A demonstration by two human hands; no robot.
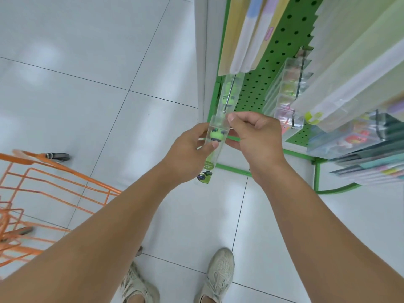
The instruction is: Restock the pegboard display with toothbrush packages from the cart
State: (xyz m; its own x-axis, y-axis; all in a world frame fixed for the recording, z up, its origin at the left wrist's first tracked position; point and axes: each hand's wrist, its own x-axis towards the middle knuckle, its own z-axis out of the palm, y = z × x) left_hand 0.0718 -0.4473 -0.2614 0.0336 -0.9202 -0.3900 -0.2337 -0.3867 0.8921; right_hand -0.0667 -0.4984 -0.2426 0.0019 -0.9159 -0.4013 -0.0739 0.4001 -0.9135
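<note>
Both bare arms stretched forward, hands close together | left hand (188,147) curled, thumb and fingers gripping the package (215,138) from the left | right hand (255,134) knuckles up, thumb and forefinger pinching its top edge

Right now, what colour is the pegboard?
Green, with rows of dark holes; the head view shows the pegboard plainly.
</note>
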